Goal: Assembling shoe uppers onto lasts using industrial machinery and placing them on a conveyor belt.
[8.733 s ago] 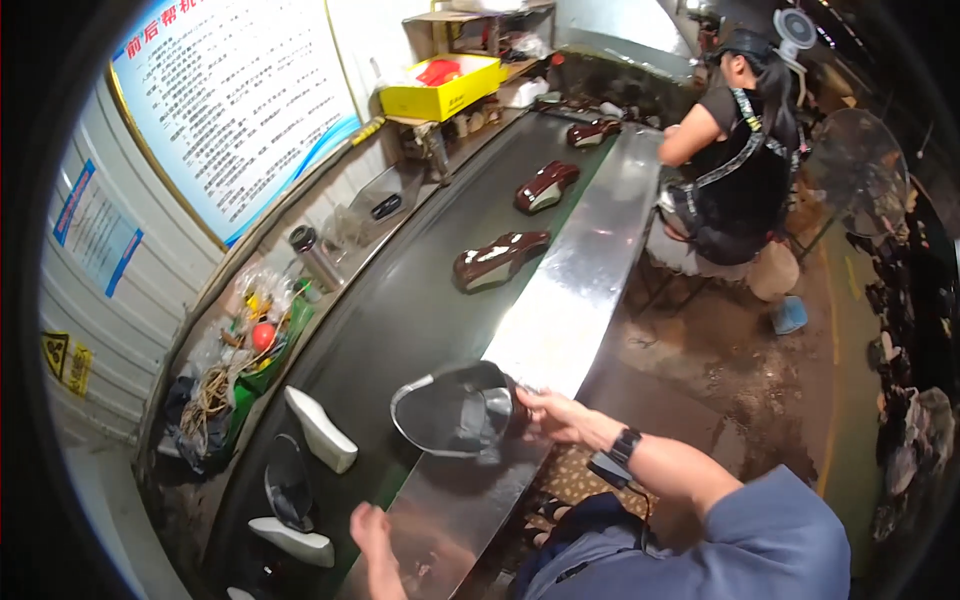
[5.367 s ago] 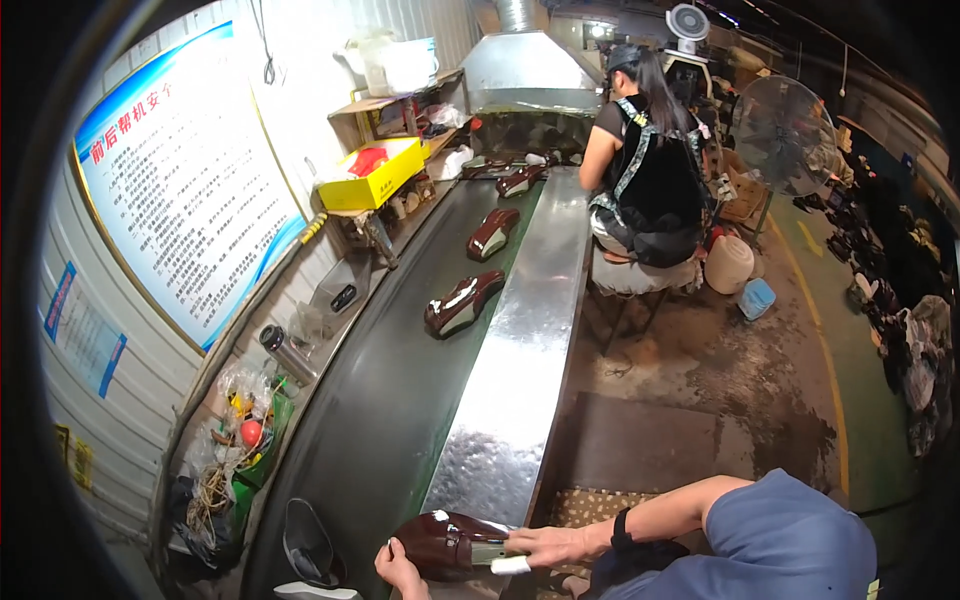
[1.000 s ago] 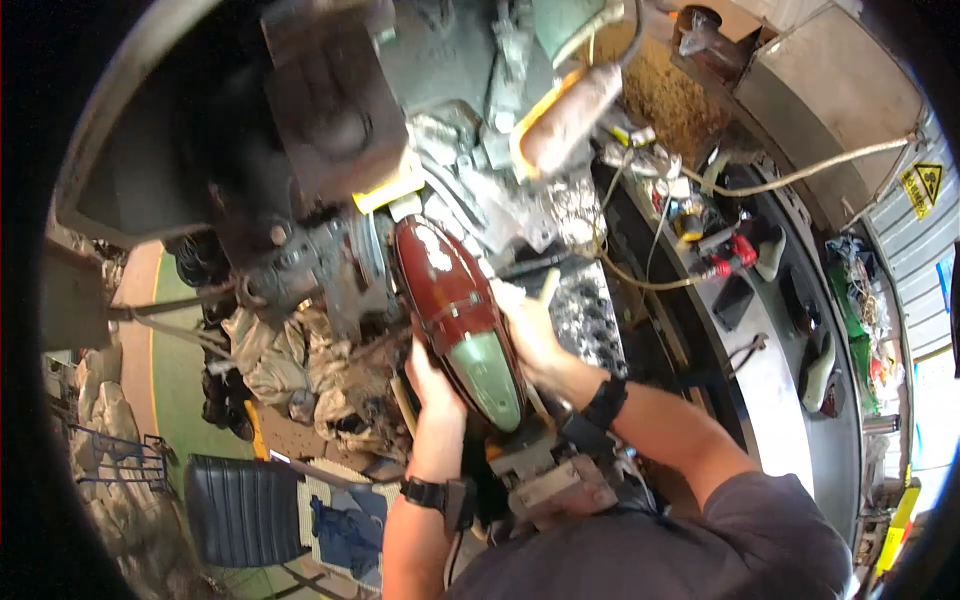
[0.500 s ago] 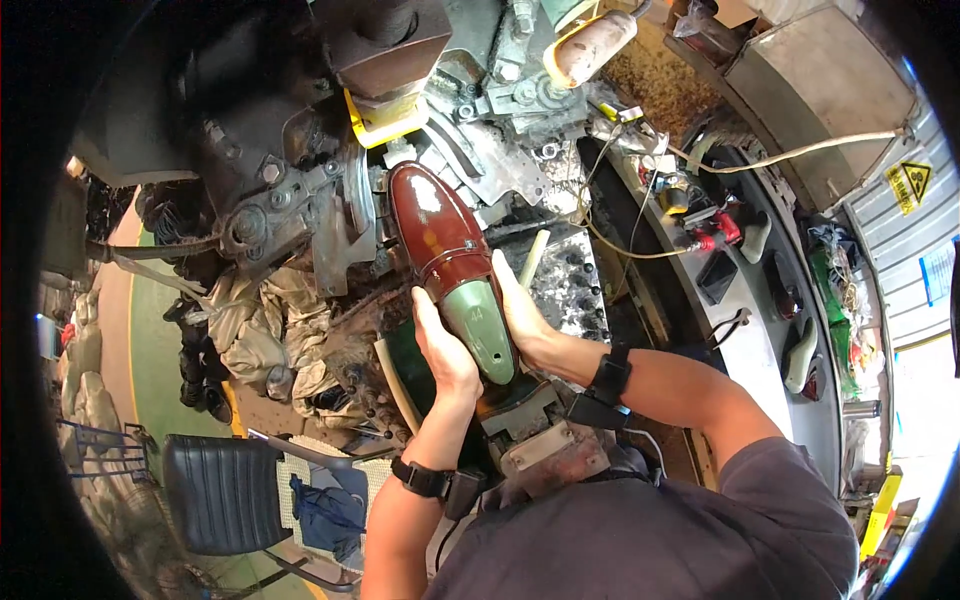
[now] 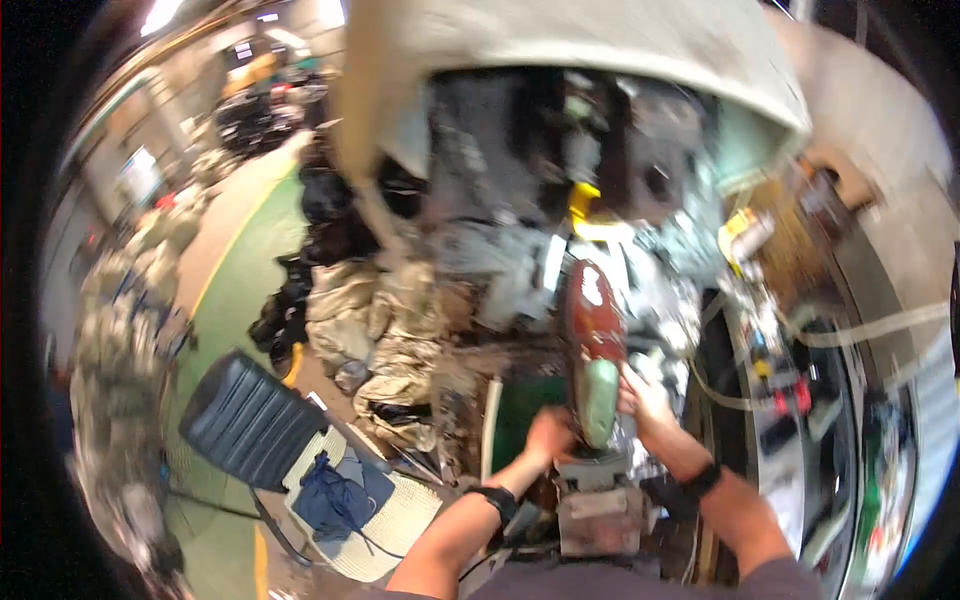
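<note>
A glossy dark-red leather shoe upper (image 5: 597,315) sits on a green shoe last (image 5: 600,400), its toe pointing away from me toward the machine (image 5: 500,250). My right hand (image 5: 650,400) grips the right side near the heel, where the green shows. Just left of the heel end is my left hand (image 5: 548,436), low down and smeared by motion, its fingers partly hidden. I cannot tell whether it touches the last. A yellow machine part (image 5: 590,215) stands beyond the toe.
A black chair (image 5: 235,415) with dark blue cloth (image 5: 340,500) on its seat stands at left, beside crumpled pale cloth (image 5: 370,320). Tools and a red item (image 5: 792,397) lie along the right-hand bench. A large pale hood (image 5: 620,35) overhangs the machine.
The view has swung up and left, and blurred. Both hands held the shoe's sides before; the left hand has now shifted lower beside the heel, while the right remains on its side.
</note>
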A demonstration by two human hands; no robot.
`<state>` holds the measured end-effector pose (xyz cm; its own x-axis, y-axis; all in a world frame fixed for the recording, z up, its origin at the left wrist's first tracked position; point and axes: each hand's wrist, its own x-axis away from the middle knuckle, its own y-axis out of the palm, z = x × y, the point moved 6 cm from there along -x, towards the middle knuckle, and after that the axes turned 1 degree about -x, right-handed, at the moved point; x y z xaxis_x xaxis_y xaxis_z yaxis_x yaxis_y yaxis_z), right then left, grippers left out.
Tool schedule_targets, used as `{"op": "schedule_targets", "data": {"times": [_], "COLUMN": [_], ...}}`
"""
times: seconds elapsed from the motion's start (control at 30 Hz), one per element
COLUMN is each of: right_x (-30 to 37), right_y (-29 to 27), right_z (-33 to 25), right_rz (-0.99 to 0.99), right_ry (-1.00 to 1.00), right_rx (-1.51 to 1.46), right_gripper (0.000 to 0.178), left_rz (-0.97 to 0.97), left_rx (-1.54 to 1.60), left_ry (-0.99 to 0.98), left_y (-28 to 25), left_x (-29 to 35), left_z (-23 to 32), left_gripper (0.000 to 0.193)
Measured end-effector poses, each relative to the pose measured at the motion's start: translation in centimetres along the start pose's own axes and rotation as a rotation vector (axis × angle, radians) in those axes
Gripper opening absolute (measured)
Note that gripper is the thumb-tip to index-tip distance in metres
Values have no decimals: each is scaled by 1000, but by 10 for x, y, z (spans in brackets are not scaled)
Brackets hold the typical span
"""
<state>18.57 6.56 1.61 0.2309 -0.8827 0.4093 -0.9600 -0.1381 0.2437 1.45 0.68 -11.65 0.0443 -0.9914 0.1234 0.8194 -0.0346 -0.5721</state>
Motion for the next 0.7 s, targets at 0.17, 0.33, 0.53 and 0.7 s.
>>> {"op": "schedule_targets", "data": {"times": [0.17, 0.33, 0.53, 0.7], "right_x": [73, 89, 127, 211], "right_y": [-16, -54, -14, 60], "right_z": [-54, -44, -56, -41], "right_rz": [53, 84, 74, -291], "right_ry": [-251, -265, -487, -644], "right_rx": [26, 91, 204, 654], "right_gripper": [34, 37, 24, 42], "left_rz": [-107, -359, -227, 407], "left_rx": [-98, 2, -155, 497], "left_ry": [415, 278, 11, 96], "left_y": [68, 25, -93, -244], "left_x": [51, 60, 158, 217], "left_z": [-53, -15, 26, 73], "left_gripper": [65, 73, 66, 56]}}
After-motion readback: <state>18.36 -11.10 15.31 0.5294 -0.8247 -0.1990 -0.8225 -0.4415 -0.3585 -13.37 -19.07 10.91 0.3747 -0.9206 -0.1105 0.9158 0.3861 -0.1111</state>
